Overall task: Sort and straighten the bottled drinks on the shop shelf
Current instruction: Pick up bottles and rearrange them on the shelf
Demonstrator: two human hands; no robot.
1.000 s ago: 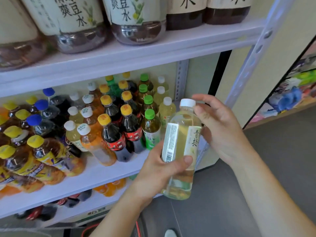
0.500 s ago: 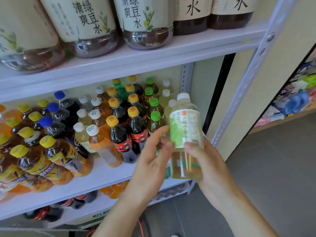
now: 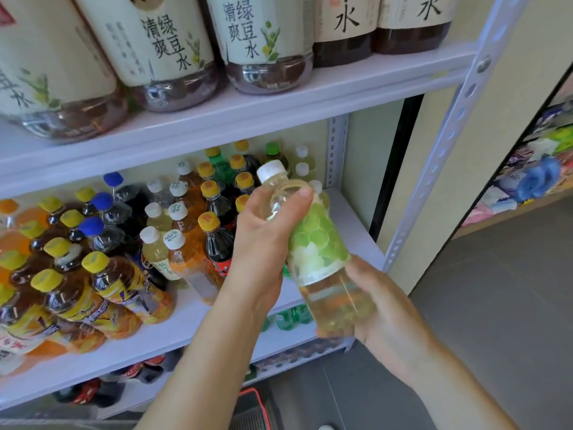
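Note:
A pale yellow drink bottle (image 3: 322, 262) with a white cap and a green-and-white label hangs tilted in front of the middle shelf (image 3: 356, 225). My left hand (image 3: 263, 240) grips its neck and shoulder from the left. My right hand (image 3: 384, 308) cups its base from below and the right. Behind it stand rows of small bottles: dark drinks with yellow caps (image 3: 217, 237), orange drinks with white caps (image 3: 186, 259), green-capped ones (image 3: 273, 150) at the back. Some of the bottles at the left (image 3: 102, 287) lean over.
Large jugs (image 3: 266, 45) with cream labels line the top shelf. A grey perforated upright (image 3: 434, 156) bounds the rack on the right. More bottles lie on the lower shelf (image 3: 291, 318). A red-rimmed basket (image 3: 251, 401) sits on the floor below. Goods (image 3: 536, 175) fill a rack at far right.
The bottle has tilted, cap toward the shelf. My left hand moved up to its neck and my right hand slid down under its base. The view has moved closer.

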